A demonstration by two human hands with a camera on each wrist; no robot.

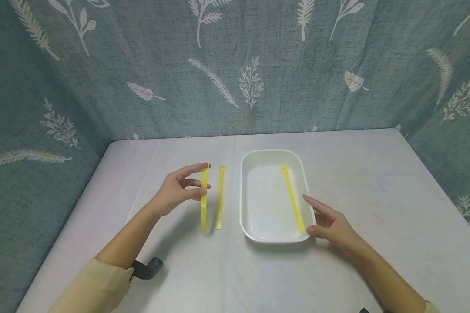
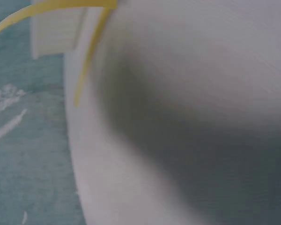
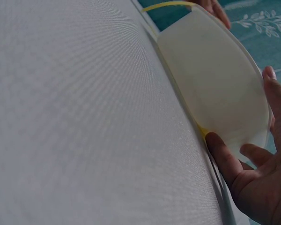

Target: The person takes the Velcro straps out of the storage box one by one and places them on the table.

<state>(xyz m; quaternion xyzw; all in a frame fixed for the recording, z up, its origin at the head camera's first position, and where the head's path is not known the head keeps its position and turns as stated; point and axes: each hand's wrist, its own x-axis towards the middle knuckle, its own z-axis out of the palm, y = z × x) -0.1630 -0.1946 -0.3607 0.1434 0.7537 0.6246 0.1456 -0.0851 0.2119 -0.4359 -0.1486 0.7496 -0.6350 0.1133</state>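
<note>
My left hand (image 1: pixel 175 189) holds a thin yellow strap (image 1: pixel 204 213) upright by its upper part, between the thumb and fingers. That strap (image 2: pixel 51 6) bows across the top corner of the left wrist view. Just right of it, a second yellow strap (image 1: pixel 220 198) with a slotted head lies on the table. A third such strap (image 1: pixel 291 198) lies slanted inside a white rectangular tray (image 1: pixel 258 238). With fingers spread, my right hand (image 1: pixel 334 224) rests against the tray's right side, thumb at the near corner. In the right wrist view, its thumb (image 3: pixel 223 154) touches the tray's edge.
A white cloth (image 1: pixel 172 287) covers the table. Green leaf-patterned fabric (image 1: pixel 235 65) stands behind the table and along both sides. A black device (image 1: pixel 146 268) is worn at my left wrist.
</note>
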